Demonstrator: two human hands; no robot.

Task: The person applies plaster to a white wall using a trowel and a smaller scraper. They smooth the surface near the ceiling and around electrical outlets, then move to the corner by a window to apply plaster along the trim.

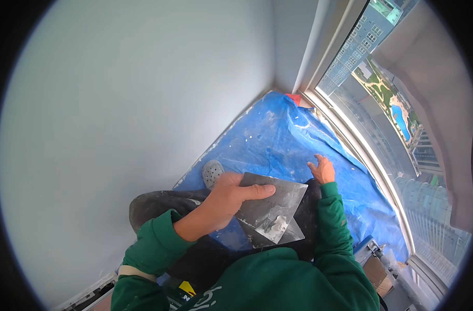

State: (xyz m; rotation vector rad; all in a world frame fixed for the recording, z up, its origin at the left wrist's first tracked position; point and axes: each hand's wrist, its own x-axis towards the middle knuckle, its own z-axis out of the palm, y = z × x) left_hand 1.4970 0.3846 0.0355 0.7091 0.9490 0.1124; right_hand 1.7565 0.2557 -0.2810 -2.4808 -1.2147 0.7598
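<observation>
My left hand (221,202) grips a flat grey metal putty blade (267,199), thumb on top and fingers hidden beneath. A lump of white putty (279,226) sits near the blade's lower corner, and white smears mark its face. Under it shows part of a second flat metal blade (293,231), crossing at an angle; how it is held is hidden. My right hand (323,169) is stretched out beyond my right knee, above a blue tarp (257,140). Its fingers are apart and slightly bent, with nothing seen in them.
A pale wall (143,103) rises on the left, meeting the window frame (361,160) in the far corner. A grey clog (212,173) is on my foot. Beside my right elbow are a blue-and-grey tool (369,249) and a cardboard piece (377,274). Something red (294,98) lies in the corner.
</observation>
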